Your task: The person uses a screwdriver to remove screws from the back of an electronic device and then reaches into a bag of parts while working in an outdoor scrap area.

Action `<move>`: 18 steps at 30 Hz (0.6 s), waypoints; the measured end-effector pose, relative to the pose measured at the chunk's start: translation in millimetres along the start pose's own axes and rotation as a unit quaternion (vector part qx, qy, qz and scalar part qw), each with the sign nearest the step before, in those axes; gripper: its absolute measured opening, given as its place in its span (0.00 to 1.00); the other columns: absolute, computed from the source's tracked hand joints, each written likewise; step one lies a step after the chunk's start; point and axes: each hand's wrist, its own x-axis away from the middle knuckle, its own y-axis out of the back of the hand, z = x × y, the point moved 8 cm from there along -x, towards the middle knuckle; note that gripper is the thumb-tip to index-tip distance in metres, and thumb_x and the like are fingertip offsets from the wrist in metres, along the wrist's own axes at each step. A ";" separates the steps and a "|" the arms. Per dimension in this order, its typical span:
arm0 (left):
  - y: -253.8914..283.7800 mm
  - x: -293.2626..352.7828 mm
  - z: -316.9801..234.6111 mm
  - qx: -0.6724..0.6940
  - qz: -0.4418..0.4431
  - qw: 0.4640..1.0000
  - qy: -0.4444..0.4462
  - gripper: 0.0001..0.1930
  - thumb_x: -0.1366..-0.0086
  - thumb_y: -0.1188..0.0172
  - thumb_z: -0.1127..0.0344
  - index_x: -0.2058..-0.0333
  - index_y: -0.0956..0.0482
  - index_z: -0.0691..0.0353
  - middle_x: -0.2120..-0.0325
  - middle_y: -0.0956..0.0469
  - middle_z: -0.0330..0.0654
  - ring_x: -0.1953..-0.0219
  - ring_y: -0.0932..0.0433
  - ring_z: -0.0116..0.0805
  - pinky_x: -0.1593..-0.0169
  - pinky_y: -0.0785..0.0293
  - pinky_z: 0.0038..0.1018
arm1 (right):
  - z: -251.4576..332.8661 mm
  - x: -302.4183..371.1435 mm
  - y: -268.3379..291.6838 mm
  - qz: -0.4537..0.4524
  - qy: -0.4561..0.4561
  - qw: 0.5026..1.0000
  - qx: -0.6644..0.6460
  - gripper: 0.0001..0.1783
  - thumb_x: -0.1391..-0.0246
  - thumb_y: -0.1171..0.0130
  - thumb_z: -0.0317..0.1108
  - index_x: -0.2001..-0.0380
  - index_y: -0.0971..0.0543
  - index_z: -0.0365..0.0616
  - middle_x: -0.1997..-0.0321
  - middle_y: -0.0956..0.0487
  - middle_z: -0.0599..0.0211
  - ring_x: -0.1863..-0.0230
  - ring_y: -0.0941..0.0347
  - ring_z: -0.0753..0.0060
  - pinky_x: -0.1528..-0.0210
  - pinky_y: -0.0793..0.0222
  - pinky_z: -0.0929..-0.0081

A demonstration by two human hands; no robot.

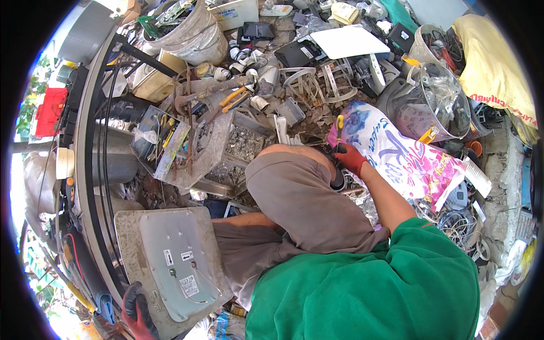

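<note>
My left hand point(139, 315), in a red and black glove, is closed on the lower left edge of a flat panel antenna point(195, 235). The panel has rounded corners, a worn beige border, a silver metal plate with rivets and labels, and a thin cable. It stands tilted beside my left leg. In a red glove, my right hand point(350, 159) is out past my raised knee, closed around a screwdriver point(340, 126) whose yellow handle points up. Part of the right fingers is hidden in shadow. A white printed plastic sack point(391, 150) lies right beside that hand.
Ahead stands a scratched box-like frame point(226, 147) with pliers point(233, 99) and a hammer point(182, 102) near its far edge. A tool tray point(161, 139) sits to its left. Scrap-filled buckets point(195, 39) stand at the back and right. A metal rack post point(90, 170) rises on the left.
</note>
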 end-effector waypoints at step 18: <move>-3.7 0.5 -4.8 0.006 0.002 1.000 0.010 0.14 0.26 0.44 0.68 0.47 0.21 0.68 0.52 0.19 0.42 0.51 0.22 0.31 0.45 0.27 0.30 | -12.9 -23.6 -8.4 0.066 -0.078 0.950 0.296 0.32 0.49 0.33 0.42 0.41 0.23 0.40 0.44 0.19 0.44 0.43 0.22 0.50 0.41 0.27 0.62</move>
